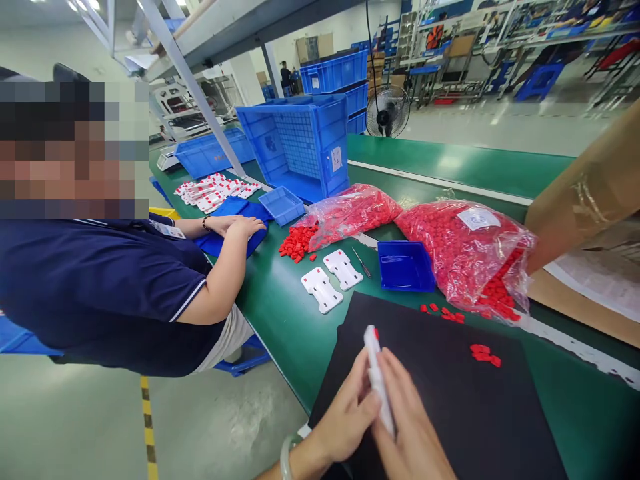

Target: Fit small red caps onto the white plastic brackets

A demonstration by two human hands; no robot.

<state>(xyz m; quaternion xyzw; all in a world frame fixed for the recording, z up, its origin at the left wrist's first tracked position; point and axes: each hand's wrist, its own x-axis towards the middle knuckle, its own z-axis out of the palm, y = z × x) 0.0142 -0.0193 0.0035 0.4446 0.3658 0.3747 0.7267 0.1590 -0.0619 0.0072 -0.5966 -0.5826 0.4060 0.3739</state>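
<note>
White plastic card point(379, 380), seen edge-on with a red tab at its tip, held above black sheet point(450, 380). Left grip point(345, 417) and right grip point(410, 427) clamped on it from opposite faces. Judged light, stiff, smooth-edged; best pinched by the flat faces. Loose red pieces point(481, 353) on sheet; two white cards point(321, 289) and bagged red pieces point(463, 257) on green worktop point(575, 427)

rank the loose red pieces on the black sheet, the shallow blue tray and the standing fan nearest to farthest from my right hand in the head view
From the right hand:
1. Loose red pieces: on the black sheet, to the hand's right
2. Shallow blue tray: on the green bench, straight ahead
3. Standing fan: on the floor beyond the bench, straight ahead
</note>
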